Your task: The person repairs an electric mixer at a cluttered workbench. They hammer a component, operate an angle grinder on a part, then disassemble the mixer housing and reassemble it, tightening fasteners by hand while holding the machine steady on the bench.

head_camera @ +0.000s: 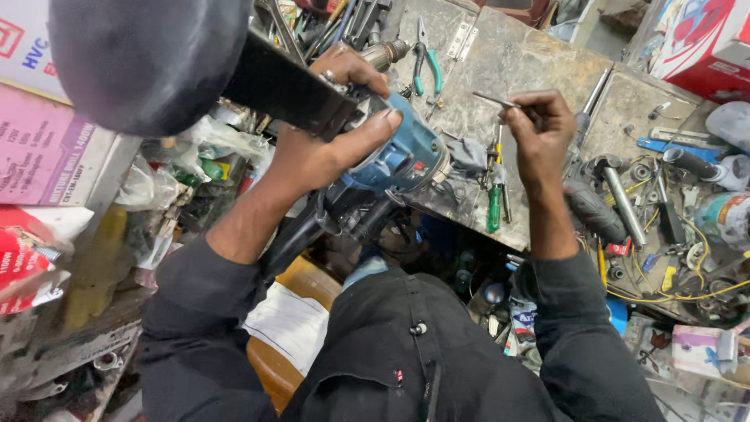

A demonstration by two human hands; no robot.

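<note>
- Presently the left hand (328, 141) is wrapped firmly around a blue power tool (402, 156), thumb laid across the housing and fingers curled over the top; the tool is held tilted at the near edge of the workbench (531, 62), partly over the gap between bench and lap.
- The right hand (539, 125) is pinched closed on a thin metal rod (492, 99), apparently a slim key or driver, held just right of the tool and clear of it, tip pointing left.
- Judgement: the work would go best with the tool body braced against the bench edge so it cannot rotate, and the rod brought in square to its seat, since a slanted entry risks slipping on a small fastener.
- Tool housing: smooth blue plastic with a bright metal collar at the nose and a small red mark; a black slab-like part (289, 90) projects to the upper left.
- Bench surface: worn, stained grey sheet, scratched and dull.
- Beside the right hand lies a green-handled screwdriver (494, 205); farther back, pliers with teal grips (428, 59).
- Right of the bench: a crowded tray of hammers (617, 191), yellow wire (687, 295) and small metal parts.
- Left: stacked cardboard boxes (47, 148) and plastic bags.
</note>
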